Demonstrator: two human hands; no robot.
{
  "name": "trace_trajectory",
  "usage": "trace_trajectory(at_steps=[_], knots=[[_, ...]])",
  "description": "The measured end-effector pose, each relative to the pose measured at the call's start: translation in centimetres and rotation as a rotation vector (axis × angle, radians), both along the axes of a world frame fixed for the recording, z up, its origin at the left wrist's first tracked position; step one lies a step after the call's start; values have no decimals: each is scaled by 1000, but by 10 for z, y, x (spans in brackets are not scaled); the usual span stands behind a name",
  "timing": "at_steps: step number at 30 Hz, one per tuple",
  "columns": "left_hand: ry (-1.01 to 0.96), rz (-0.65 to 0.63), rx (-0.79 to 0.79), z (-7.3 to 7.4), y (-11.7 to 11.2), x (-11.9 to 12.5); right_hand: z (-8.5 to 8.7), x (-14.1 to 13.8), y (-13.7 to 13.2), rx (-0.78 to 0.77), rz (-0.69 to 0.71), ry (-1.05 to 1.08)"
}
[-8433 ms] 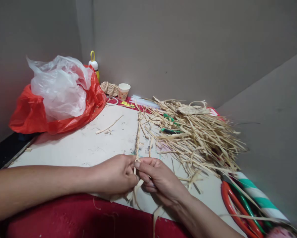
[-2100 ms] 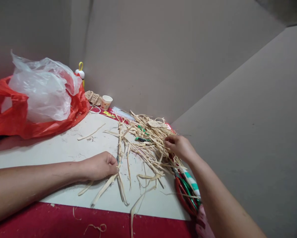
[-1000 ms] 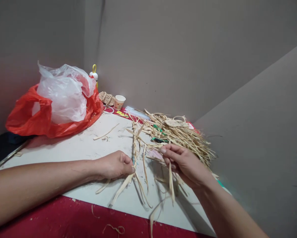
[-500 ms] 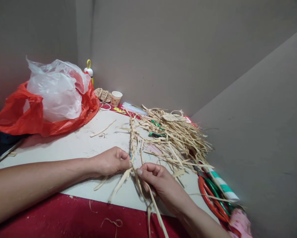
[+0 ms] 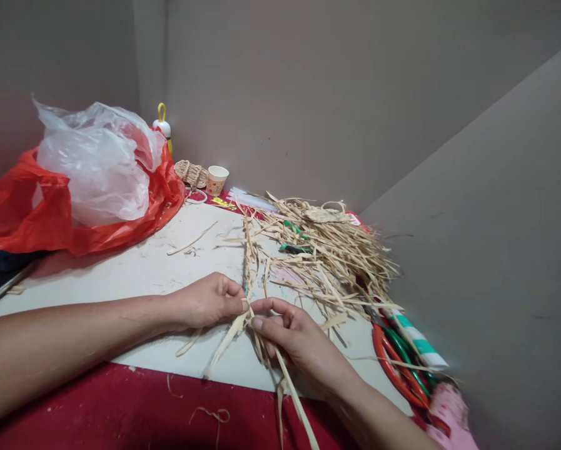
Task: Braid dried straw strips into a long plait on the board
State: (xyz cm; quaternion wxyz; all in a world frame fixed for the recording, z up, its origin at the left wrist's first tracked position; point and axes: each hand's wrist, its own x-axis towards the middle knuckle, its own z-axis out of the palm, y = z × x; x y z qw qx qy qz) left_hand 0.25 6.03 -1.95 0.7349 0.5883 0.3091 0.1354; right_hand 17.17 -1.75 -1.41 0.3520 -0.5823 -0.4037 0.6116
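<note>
A thin braid of dry straw (image 5: 248, 253) runs away from me across the white board (image 5: 134, 281). My left hand (image 5: 207, 302) pinches the braid's near end, fingers closed. My right hand (image 5: 295, 340) meets it from the right and pinches a loose straw strip (image 5: 292, 394) that trails toward me over the board's edge. Other loose strips (image 5: 224, 340) fan out below the two hands. A heap of straw strips (image 5: 336, 256) lies just beyond my right hand.
A red plastic bag (image 5: 45, 215) with a clear bag (image 5: 97, 162) on top fills the far left. A paper cup (image 5: 217, 179), a small woven basket (image 5: 190, 173) and a bottle (image 5: 162, 128) stand in the corner. Red and green handled tools (image 5: 402, 369) lie at right. Cardboard walls enclose the board.
My right hand left the braid, reached into the straw heap, took a strip and came back beside my left hand. My left hand kept hold of the braid's end.
</note>
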Motion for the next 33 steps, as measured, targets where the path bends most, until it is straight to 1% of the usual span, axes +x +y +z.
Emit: trace_trajectory(at_steps=[2,4,6,9,10,12,15,19,20,23,27,33], knots=[[4,-4,2,1,0,0,2,-1,0,2,28,-22],[12,-10,0,3,0,0,5,-1,0,34,63,-102],[19,-12,-9,4,0,0,8,-2,-1,123,113,-252],[20,-24,-25,5,1,0,12,-1,-1,303,170,-474],[19,-30,-28,5,1,0,13,-1,0,344,178,-523],[18,-37,-31,6,2,0,14,0,1,372,177,-568],[13,-39,-45,7,2,0,17,4,3,322,122,-518],[19,-42,-53,7,3,-1,19,13,3,222,-51,-297],[24,-41,-50,6,3,-1,20,15,2,195,-77,-243],[33,-38,-42,6,2,-1,20,12,-3,129,-76,-139],[22,-25,-38,5,1,1,15,0,-8,72,-50,-138],[36,-14,-11,6,0,0,5,-9,-7,133,-42,-257]])
